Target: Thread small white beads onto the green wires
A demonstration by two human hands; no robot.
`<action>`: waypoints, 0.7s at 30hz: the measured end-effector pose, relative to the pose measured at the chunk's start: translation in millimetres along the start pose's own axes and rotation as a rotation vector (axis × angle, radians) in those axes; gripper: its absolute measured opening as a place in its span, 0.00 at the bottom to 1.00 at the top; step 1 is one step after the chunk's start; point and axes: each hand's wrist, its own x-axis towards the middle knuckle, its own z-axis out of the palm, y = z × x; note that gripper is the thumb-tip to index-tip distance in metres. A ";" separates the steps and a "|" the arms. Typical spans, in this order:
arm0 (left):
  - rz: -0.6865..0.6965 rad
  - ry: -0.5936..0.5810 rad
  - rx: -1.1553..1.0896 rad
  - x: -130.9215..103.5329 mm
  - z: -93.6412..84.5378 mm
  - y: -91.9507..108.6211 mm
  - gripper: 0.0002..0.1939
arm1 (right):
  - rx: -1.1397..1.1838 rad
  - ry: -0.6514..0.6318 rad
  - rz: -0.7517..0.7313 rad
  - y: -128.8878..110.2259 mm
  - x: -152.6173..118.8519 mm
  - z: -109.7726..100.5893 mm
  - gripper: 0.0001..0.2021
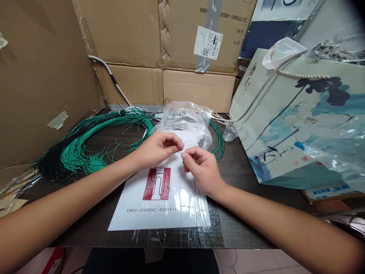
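While thin wires (196,207) trailing off the bench (85,232) are pinched above the near sheet (122,220) by left hand (159,149) and right hand (205,171), they look mid-handling tbh, not put down yet. Whether the green bundle (71,152) on the left is finished can't be told.

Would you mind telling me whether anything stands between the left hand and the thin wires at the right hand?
Nothing visible does. The left hand is close beside the right hand, below which the thin wires hang; the clear plastic bag lies beyond both, out of the way.
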 end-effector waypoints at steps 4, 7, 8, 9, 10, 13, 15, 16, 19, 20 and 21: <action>-0.181 0.027 -0.332 -24.6 1.5 -4.4 0.04 | 0.010 0.031 0.028 -0.3 -0.1 -1.0 0.10; -0.257 0.043 -0.506 -34.3 4.1 -11.8 0.05 | 0.008 0.036 0.024 -0.7 -1.2 -0.6 0.09; -0.263 0.034 -0.534 -36.2 4.3 -13.7 0.05 | 0.004 0.035 0.019 -0.9 -1.6 -0.3 0.08; -0.268 0.023 -0.558 -37.7 4.2 -15.0 0.05 | -0.002 0.032 0.014 -1.3 -1.9 0.1 0.08; -0.277 0.019 -0.589 -39.1 4.1 -15.7 0.04 | -0.012 0.029 0.011 -1.8 -2.2 0.6 0.08; -0.343 0.037 -0.751 -42.9 5.4 -14.1 0.05 | -0.040 0.025 0.012 -4.0 -2.7 2.2 0.07; -0.388 0.052 -0.853 -45.3 8.2 -11.4 0.05 | -0.059 0.021 0.017 -5.6 -3.0 3.1 0.06; -0.402 0.059 -0.889 -46.3 9.8 -10.1 0.05 | -0.067 0.018 0.019 -6.3 -3.2 3.4 0.05; -0.424 0.076 -0.951 -48.2 13.3 -7.7 0.06 | -0.091 0.016 0.020 -6.9 -3.8 3.7 0.04; -0.424 0.083 -0.962 -48.4 13.8 -7.6 0.06 | -0.097 0.021 0.020 -6.8 -4.0 3.6 0.04; -0.422 0.088 -0.971 -48.4 14.0 -7.8 0.06 | -0.104 0.028 0.021 -6.6 -4.2 3.5 0.04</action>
